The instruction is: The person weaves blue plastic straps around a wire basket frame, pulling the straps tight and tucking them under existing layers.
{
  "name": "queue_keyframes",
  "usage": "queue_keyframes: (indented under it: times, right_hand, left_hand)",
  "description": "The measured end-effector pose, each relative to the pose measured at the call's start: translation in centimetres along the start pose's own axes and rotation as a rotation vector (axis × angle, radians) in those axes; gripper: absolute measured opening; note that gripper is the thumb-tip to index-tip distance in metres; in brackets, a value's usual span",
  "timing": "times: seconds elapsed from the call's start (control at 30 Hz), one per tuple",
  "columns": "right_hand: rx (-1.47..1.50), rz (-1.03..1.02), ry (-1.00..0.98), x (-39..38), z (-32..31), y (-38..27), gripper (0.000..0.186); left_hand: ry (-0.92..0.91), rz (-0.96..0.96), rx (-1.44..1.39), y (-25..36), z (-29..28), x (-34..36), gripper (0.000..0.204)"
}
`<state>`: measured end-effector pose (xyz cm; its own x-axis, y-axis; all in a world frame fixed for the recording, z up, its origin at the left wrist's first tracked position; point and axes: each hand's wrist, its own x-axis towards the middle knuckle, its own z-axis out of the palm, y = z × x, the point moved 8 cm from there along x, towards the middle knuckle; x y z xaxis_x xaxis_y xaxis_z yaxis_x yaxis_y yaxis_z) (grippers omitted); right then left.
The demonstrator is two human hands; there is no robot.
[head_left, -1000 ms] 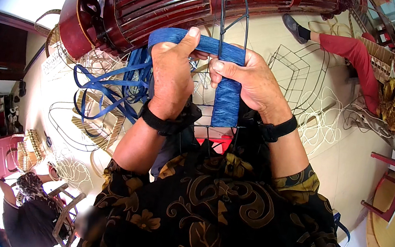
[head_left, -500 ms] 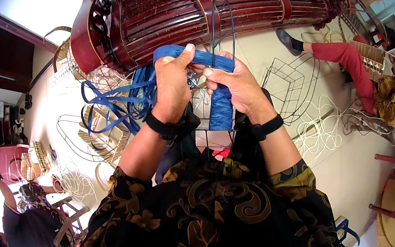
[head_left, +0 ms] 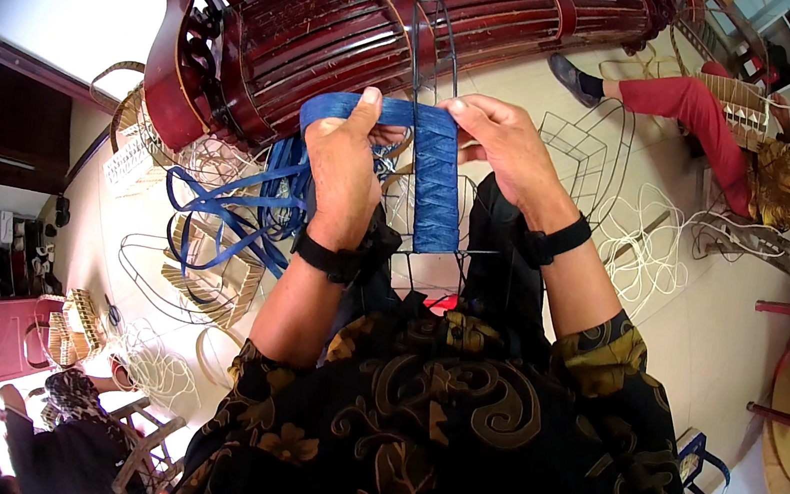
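A flat blue strip [head_left: 389,111] runs across a black wire frame [head_left: 453,58] and is wound in slanted layers around its two wires. The wound blue section [head_left: 435,192] reaches down toward my lap. My left hand [head_left: 341,167] grips the strip left of the frame, thumb on top and fingers curled behind. At the frame's right edge, my right hand [head_left: 514,158] pinches the strip at the upper corner of the winding. Its fingertips are partly hidden behind the band. Loose loops of blue strip [head_left: 239,210] hang and trail to the left of my left hand.
A dark red slatted wooden bench [head_left: 322,45] stands ahead. Wire basket frames [head_left: 584,157] and tangled pale cords [head_left: 652,248] lie on the floor. One person in red trousers [head_left: 671,114] sits at the right. Another person in dark clothes [head_left: 78,455] is at the lower left.
My right hand has moved right and slightly up, from across the wires to the winding's right edge, uncovering the wound section. My left hand still grips the strip.
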<state>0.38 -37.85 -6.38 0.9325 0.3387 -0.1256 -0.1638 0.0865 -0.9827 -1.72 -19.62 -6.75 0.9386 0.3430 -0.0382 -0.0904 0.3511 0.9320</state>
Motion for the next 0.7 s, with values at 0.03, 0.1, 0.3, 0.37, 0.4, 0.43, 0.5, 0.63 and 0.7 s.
queue_keyframes:
  times: [0.03, 0.1, 0.3, 0.37, 0.4, 0.43, 0.5, 0.63, 0.7]
  right_hand:
    - [-0.057, 0.02, 0.027, 0.0, -0.2, 0.1, 0.032]
    - [-0.131, -0.009, 0.017, 0.0, 0.1, -0.1, 0.028]
    - [-0.249, -0.077, 0.025, -0.2, 0.2, 0.2, 0.026]
    - [-0.245, -0.095, 0.012, -0.3, 0.3, 0.3, 0.026]
    - [-0.243, -0.07, 0.013, -0.4, 0.3, 0.5, 0.026]
    - [-0.231, -0.068, 0.007, -0.3, 0.4, 0.5, 0.025]
    - [-0.189, -0.048, -0.019, -0.2, 0.6, 0.5, 0.025]
    - [-0.1, 0.02, -0.037, 0.6, 0.8, 0.4, 0.021]
    - [-0.102, 0.029, -0.035, 1.0, 1.1, 0.4, 0.02]
  left_hand:
    - [-0.01, 0.006, -0.003, -0.1, 0.0, 0.0, 0.029]
    - [-0.024, 0.018, 0.004, -0.2, -0.2, 0.0, 0.029]
    - [-0.003, -0.055, -0.072, -1.5, -0.9, -0.2, 0.031]
    - [0.011, -0.079, -0.09, -1.9, -1.2, -0.4, 0.032]
    - [0.013, -0.107, -0.112, -2.2, -1.3, -0.5, 0.03]
    - [0.0, -0.12, -0.135, -2.2, -1.2, -0.5, 0.029]
    - [-0.016, -0.133, -0.168, -2.2, -1.0, -0.5, 0.027]
    - [-0.008, -0.056, -0.146, -1.4, -0.7, 0.0, 0.027]
    - [-0.047, -0.012, -0.108, -0.9, -0.3, 0.1, 0.028]
